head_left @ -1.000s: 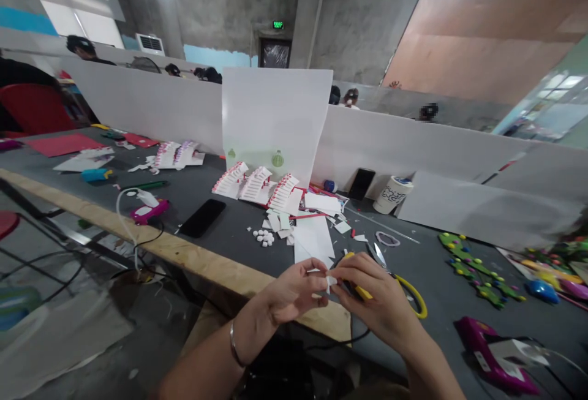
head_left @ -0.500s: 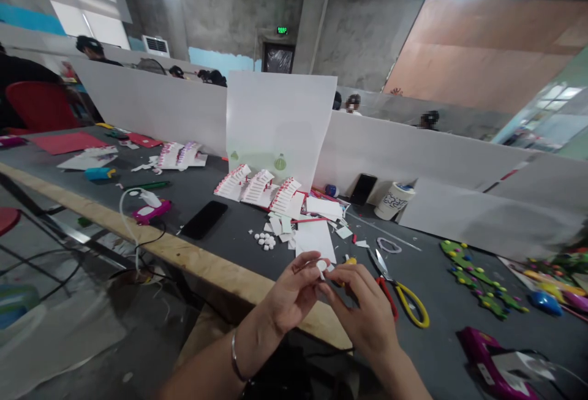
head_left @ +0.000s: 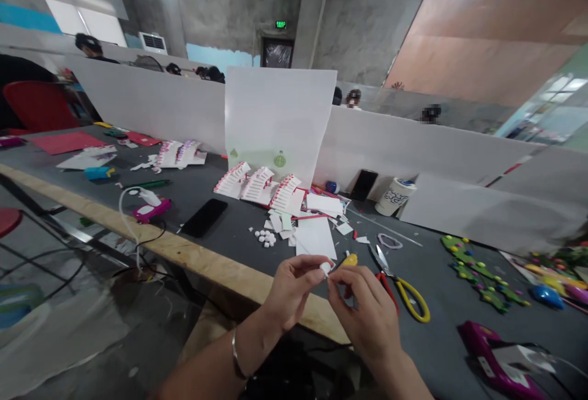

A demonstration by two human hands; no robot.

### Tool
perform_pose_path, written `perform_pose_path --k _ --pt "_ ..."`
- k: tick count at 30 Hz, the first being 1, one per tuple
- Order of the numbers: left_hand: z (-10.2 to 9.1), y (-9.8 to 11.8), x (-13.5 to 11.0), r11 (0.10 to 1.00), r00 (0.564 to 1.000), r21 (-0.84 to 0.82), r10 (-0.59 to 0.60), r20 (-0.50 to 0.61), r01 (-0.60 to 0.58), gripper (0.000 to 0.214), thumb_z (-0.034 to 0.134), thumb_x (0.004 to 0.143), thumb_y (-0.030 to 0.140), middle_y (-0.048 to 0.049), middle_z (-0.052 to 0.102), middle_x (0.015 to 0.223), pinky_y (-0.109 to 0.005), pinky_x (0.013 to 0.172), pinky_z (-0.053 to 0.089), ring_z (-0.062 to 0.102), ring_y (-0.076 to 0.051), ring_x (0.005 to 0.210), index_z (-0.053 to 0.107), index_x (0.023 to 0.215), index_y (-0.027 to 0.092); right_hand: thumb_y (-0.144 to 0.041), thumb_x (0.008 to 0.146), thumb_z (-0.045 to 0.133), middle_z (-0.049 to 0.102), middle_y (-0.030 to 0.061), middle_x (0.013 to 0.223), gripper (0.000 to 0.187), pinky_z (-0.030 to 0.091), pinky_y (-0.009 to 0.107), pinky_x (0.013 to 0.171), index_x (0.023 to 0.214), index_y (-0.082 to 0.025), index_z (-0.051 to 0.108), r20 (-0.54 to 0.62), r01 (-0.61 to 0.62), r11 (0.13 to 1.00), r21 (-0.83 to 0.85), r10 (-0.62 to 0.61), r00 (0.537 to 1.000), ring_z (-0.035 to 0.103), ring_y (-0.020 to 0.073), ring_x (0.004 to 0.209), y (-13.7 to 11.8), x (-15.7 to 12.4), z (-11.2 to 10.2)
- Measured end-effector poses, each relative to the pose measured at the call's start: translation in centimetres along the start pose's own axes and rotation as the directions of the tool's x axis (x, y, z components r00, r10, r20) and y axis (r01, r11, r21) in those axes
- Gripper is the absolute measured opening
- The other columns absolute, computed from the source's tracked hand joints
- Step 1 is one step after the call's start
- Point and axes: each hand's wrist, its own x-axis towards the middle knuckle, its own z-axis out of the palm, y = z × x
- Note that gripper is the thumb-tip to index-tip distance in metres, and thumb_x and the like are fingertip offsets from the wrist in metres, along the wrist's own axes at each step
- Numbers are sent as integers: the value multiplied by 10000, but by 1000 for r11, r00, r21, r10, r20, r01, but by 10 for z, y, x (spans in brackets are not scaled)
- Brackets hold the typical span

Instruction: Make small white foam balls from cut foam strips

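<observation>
Right hand [head_left: 367, 313] slid left off the scissors [head_left: 407, 294]; I see it and left hand [head_left: 294, 290] both pinching 1 small white piece [head_left: 325, 267], scissors just right.

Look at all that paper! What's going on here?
A person is at a long grey table covered in craft bits. Their left hand pinches a small white piece, and the right hand has its fingertips right against it. Scissors lie just beside the right hand, with white paper scraps and a black phone further back.
</observation>
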Motion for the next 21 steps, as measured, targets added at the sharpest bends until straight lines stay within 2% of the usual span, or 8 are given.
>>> perform_pose_path --k 5,14,21 --pt "0 3 0 998 999 58 38 2 -38 222 852 578 215 -59 736 827 -265 797 469 625 -142 761 768 776 159 -119 875 541 652 50 796 97 498 294 640 892 -211 564 8 52 997 -56 -52 999 624 170 708 -2 0 -2" --pt "-9 5 -2 972 995 230 29 92 -49 207 823 647 233 -72 736 830 -244 705 486 633 -154 750 769 830 153 -98 856 515 669 45 800 127 508 274 611 884 -218 547 24 55 996 -67 -53 998 648 163 704 -4 0 -7" --pt "-12 9 2 942 991 318 70 115 -103 224 819 652 278 -71 736 867 -260 740 506 644 -169 789 771 834 155 -120 875 501 688 42 818 108 511 257 666 874 -204 567 63 60 994 -89 -54 997 664 153 744 -5 2 -10"
